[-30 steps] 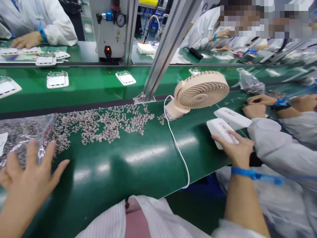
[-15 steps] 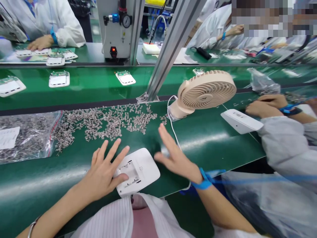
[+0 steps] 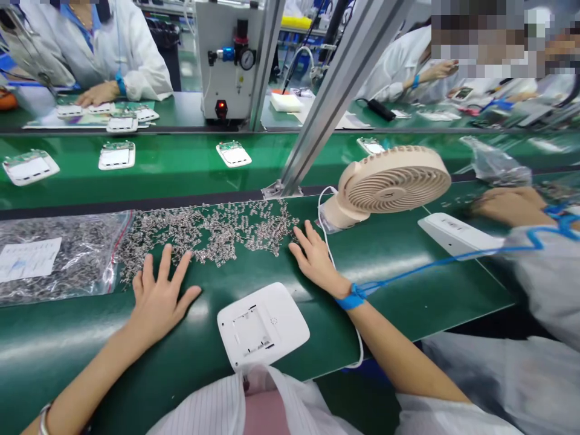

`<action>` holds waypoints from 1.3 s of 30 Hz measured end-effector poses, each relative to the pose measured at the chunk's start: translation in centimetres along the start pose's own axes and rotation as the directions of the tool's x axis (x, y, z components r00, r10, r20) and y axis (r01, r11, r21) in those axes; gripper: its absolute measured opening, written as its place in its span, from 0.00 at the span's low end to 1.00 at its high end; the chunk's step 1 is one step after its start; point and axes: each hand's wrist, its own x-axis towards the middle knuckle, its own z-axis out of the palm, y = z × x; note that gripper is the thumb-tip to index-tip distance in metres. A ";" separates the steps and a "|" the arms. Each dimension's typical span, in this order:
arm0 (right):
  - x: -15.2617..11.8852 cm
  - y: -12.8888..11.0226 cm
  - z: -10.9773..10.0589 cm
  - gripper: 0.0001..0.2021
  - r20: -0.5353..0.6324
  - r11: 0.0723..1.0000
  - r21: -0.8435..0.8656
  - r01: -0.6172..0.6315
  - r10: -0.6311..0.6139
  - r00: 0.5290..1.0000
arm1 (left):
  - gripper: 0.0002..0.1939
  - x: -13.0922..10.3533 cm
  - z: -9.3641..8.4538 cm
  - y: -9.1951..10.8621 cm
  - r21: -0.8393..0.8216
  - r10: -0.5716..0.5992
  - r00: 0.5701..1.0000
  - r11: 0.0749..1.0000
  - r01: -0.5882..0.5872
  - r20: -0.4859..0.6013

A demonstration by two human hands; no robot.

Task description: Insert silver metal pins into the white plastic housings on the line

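My left hand (image 3: 158, 302) has its fingers spread at the front edge of a scattered layer of small metal parts (image 3: 217, 232), and nothing is held in it. At the right end of the parts is my right hand (image 3: 315, 257), its fingers apart and a blue band round the wrist. A white plastic housing (image 3: 287, 320) lies between my forearms near the table's front edge, its recessed compartment facing up; neither hand touches it.
A clear bag of metal parts (image 3: 77, 260) lies at the left. A beige fan (image 3: 394, 181) stands right of the metal post (image 3: 330, 90). Farther right are another white housing (image 3: 457, 235) and a co-worker's hands (image 3: 512, 205). Behind, boards in white frames (image 3: 234, 154) sit on a green belt.
My left hand has moved left, off the white housing to the metal parts. My right hand has reached forward to the parts' right end. The view has shifted slightly.
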 end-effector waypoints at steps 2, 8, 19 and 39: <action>0.1 0.7 0.3 0.27 -0.042 1.000 0.013 0.017 -0.016 0.999 | 0.30 1.4 0.3 -0.5 0.005 -0.019 0.999 1.000 0.019 0.029; 0.1 -0.8 0.2 0.29 -0.119 0.995 0.017 0.096 -0.093 0.988 | 0.31 3.6 0.5 0.7 -0.097 0.120 0.982 0.990 -0.107 0.146; 7.1 -14.4 1.8 0.29 0.282 0.906 -0.001 0.424 -0.407 0.869 | 0.37 7.4 -0.6 -1.8 -0.088 -0.157 0.981 0.982 0.168 0.114; 11.4 -14.9 2.2 0.18 0.107 0.883 0.143 0.446 -0.462 0.880 | 0.37 3.6 1.0 -2.7 -0.189 -0.045 0.996 0.980 0.058 0.071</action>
